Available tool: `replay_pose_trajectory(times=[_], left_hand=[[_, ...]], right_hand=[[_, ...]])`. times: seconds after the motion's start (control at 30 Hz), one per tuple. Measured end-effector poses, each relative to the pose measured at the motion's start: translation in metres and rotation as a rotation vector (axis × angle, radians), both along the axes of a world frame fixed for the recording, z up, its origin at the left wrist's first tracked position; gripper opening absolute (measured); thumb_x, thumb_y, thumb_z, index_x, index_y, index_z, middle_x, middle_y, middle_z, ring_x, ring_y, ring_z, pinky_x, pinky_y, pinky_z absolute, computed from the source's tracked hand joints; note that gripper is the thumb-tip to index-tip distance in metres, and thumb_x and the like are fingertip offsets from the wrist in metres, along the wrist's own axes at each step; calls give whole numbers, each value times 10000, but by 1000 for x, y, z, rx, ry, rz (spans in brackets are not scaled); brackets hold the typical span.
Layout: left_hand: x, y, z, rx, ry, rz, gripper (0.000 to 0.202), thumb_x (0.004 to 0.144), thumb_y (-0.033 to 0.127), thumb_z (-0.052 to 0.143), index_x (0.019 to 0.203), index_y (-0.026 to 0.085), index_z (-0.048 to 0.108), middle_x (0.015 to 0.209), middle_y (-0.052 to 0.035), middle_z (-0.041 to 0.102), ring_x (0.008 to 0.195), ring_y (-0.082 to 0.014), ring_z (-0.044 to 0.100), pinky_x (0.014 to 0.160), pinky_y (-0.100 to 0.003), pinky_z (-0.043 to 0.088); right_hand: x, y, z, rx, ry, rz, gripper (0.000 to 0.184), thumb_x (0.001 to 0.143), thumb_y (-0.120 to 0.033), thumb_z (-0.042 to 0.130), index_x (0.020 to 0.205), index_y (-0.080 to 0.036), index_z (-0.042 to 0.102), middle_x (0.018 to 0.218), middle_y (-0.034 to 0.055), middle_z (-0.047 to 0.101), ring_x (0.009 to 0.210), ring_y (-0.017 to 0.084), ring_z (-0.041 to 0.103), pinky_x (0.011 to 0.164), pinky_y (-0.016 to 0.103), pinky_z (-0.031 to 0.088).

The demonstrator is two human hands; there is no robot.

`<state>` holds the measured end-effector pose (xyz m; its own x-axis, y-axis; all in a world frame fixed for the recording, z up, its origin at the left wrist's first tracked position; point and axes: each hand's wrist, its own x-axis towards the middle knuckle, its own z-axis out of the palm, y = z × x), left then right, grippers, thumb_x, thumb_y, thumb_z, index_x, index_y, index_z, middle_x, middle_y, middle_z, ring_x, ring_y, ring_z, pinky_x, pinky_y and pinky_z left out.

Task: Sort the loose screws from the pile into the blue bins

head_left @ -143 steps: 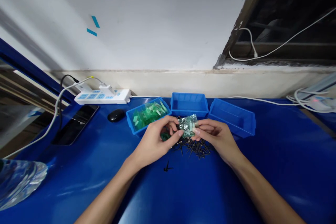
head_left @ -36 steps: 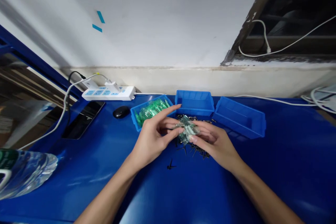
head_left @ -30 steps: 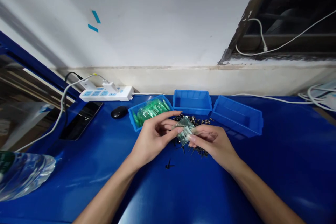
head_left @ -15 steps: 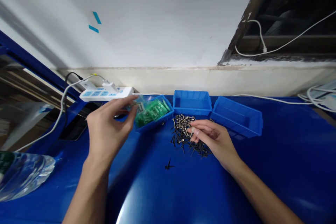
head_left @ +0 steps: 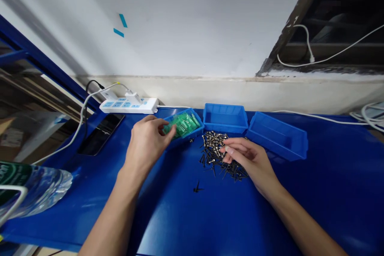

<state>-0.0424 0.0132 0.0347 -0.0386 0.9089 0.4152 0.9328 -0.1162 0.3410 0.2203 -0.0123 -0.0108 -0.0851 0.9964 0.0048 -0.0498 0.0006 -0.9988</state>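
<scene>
My left hand [head_left: 151,138] is over the left end of a blue bin [head_left: 183,141], its thumb and fingers apart beside green plastic packets [head_left: 185,124]. I see nothing held in it, though some fingertips are hidden. Over a heap of small screws [head_left: 213,150], some silvery and some black, hovers my right hand [head_left: 244,156]. Its fingers are loosely bent and apart, with no held thing visible. Part of the heap lies hidden behind this hand. A couple of black screws [head_left: 197,188] lie on their own nearer to me.
Two blue bins, one in the middle [head_left: 225,126] and one at right [head_left: 277,140], stand by the wall. A white power strip [head_left: 129,106], a black phone [head_left: 100,134] and a water bottle [head_left: 42,190] are at left. White cables [head_left: 318,118] run along the blue table's [head_left: 240,216] back.
A small clear bag was in my left hand; it has been let go at the green packets' bin. That hand moved right. My right hand stays over the screws. The view shifted slightly left.
</scene>
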Motion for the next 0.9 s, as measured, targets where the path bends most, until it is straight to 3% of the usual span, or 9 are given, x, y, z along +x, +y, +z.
replay_pose_trajectory(times=[0.13, 0.27, 0.33, 0.43, 0.53, 0.6, 0.7, 0.8, 0.9], left_hand=[[-4, 0, -2, 204, 57, -69, 240, 927, 319, 612, 838, 193, 796, 775, -56, 723, 683, -198, 685, 645, -303, 548], [-1, 0, -6, 346, 84, -250, 203, 950, 228, 599, 840, 196, 767, 764, -52, 713, 709, -203, 676, 644, -304, 551], [7, -3, -8, 329, 112, -405, 213, 990, 221, 562, 916, 179, 758, 801, -62, 721, 731, -203, 679, 672, -318, 572], [25, -11, -13, 88, 182, -648, 205, 1002, 183, 546, 1026, 145, 746, 881, -88, 740, 754, -209, 715, 675, -325, 604], [42, -19, -20, -123, 275, -579, 219, 952, 84, 566, 1097, 118, 727, 1014, -137, 753, 873, -268, 749, 743, -389, 637], [51, -23, -23, -192, 311, -501, 334, 919, 4, 538, 1204, 95, 687, 1130, -170, 739, 989, -305, 742, 803, -427, 640], [58, -26, -26, -287, 318, -411, 361, 871, -68, 495, 1133, 82, 693, 1093, -177, 734, 991, -329, 730, 785, -450, 633], [59, -25, -31, -314, 289, -389, 310, 843, -86, 474, 930, 110, 698, 935, -139, 727, 891, -314, 725, 729, -427, 622], [59, -23, -37, -207, 185, -429, 281, 877, -51, 474, 922, 131, 683, 911, -120, 720, 809, -276, 722, 686, -387, 613]], right_hand=[[1, -1, -6, 28, -11, -3, 250, 822, -412, 771, 955, -202, 797, 822, 76, 796, 634, 178, 720, 621, 304, 594], [1, -1, -4, 15, -46, -8, 259, 816, -427, 780, 952, -207, 789, 819, 74, 794, 658, 191, 732, 636, 312, 604], [-1, -1, 0, 16, -78, -19, 268, 795, -434, 797, 930, -203, 781, 805, 74, 792, 657, 200, 739, 644, 317, 610], [-2, -1, 5, 35, -112, -33, 272, 770, -432, 813, 899, -197, 768, 788, 71, 788, 641, 202, 742, 652, 320, 612], [-2, -1, 5, 52, -126, -42, 266, 776, -433, 807, 896, -200, 761, 789, 65, 788, 632, 195, 737, 658, 319, 610], [-1, -2, 2, 57, -129, -42, 263, 798, -436, 792, 912, -201, 761, 805, 64, 790, 637, 191, 736, 672, 321, 612], [-1, -3, -1, 66, -122, -35, 255, 837, -438, 766, 944, -207, 765, 828, 58, 792, 658, 184, 741, 695, 315, 612], [-1, -3, -1, 69, -116, -28, 249, 832, -432, 769, 937, -206, 768, 824, 59, 792, 661, 188, 744, 691, 313, 613], [-2, -3, 0, 68, -121, -29, 247, 823, -427, 771, 929, -203, 769, 822, 65, 794, 657, 196, 746, 681, 321, 616]])
